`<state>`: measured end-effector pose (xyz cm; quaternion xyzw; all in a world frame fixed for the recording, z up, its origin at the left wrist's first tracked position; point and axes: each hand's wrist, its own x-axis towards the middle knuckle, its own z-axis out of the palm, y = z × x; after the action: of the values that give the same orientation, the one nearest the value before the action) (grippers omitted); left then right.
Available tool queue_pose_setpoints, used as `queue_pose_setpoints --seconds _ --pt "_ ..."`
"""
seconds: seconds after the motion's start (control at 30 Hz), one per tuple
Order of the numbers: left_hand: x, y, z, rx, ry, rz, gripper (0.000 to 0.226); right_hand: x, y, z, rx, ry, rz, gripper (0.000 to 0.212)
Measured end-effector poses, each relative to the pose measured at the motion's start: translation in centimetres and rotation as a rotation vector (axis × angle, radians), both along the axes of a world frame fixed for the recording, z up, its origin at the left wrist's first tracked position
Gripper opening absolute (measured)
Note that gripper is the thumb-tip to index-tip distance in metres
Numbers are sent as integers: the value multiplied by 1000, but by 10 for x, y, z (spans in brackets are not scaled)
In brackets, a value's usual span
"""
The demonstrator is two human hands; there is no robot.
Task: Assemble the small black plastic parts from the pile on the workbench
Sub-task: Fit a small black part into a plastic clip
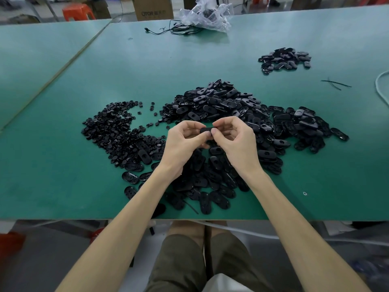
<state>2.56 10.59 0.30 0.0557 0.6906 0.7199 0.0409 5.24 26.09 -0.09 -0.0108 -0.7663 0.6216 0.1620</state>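
Note:
My left hand [182, 142] and my right hand [235, 140] meet above the middle of the green workbench [63, 165]. Both pinch one small black oval part [207, 130] between thumbs and fingertips, one hand at each end. Under and behind the hands spreads a big pile of black oval shells [227, 110]. To the left lies a pile of smaller round black pieces [113, 127]. A separate small heap of black oval parts [284, 60] sits at the far right.
A crumpled clear plastic bag [207, 15] and a thin black cable [174, 29] lie at the table's far edge. Black ties [334, 83] and a white cord [380, 85] lie at the right. Cardboard box [153, 7] and orange stool [77, 11] stand beyond.

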Motion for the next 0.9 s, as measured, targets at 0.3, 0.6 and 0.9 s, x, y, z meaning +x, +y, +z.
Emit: queue_pose_setpoints --seconds 0.3,0.6,0.9 --pt "2 1 -1 -51 43 -59 14 1 1 -1 -3 5 -2 11" --pt "4 0 0 -54 53 -18 12 3 -2 2 -20 9 23 10" --pt "5 0 0 -121 95 31 15 2 -2 0 6 20 53 9"
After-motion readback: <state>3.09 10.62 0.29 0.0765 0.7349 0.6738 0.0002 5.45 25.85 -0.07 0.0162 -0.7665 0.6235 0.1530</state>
